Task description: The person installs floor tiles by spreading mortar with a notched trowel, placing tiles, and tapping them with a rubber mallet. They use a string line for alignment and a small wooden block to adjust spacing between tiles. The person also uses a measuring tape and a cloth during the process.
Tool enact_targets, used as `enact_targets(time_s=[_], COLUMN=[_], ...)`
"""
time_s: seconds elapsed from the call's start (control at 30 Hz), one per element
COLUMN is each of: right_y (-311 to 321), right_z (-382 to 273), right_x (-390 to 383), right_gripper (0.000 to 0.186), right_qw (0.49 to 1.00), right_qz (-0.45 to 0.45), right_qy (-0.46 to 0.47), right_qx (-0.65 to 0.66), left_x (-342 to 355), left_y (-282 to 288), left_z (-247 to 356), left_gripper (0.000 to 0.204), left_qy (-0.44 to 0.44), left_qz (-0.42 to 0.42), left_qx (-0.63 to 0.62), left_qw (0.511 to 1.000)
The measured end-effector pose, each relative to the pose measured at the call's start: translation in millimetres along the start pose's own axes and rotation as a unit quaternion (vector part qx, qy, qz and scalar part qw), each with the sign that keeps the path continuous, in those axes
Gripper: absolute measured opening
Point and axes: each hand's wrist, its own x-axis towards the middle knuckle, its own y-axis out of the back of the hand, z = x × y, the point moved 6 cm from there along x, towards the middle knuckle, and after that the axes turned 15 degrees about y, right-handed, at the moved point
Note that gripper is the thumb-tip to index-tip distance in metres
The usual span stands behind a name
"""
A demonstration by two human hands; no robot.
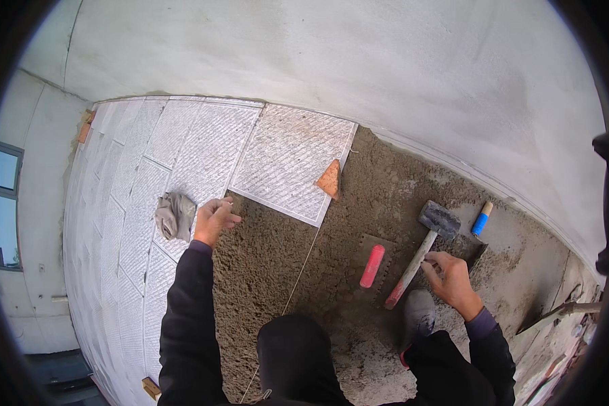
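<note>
My left hand [215,220] is closed in a pinch near the lower left corner of a pale ribbed paving tile [284,159]; what its fingertips hold is too small to name. A crumpled grey cloth or glove [175,216] lies on the laid tiles beside it. My right hand [455,283] has its fingers curled together with the tips at the handle of a mallet [441,220]. Whether they grip it or something thin is hidden. The mallet has a dark head and a red handle end. A notched trowel with a red grip [372,265] lies left of it on the mortar.
A triangular brick piece [329,179] sits on the tile's right edge. Rough mortar [264,271] spreads below, crossed by a thin string [298,279]. A blue-handled tool [482,218] lies near the plastered wall [399,61]. At right is a wooden-handled tool [555,313].
</note>
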Motion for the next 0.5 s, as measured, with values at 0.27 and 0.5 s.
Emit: enact_targets(time_s=[0.27,0.5], right_y=[-35.3,-48.4], right_z=[3.6,22.4], right_x=[-65.6,-129.6], right_gripper=[0.020,0.023], right_qw=[0.998,0.990], right_qz=[-0.009,-0.033], right_qy=[-0.055,-0.133], right_qx=[-0.012,-0.030], left_x=[68.3,90.6], left_y=[44.9,35.7], left_z=[-21.2,-25.2], left_gripper=[0.040,0.038], left_qy=[0.072,0.067], left_qz=[-0.035,-0.043], left_qx=[-0.092,-0.021], left_qw=[0.993,0.997])
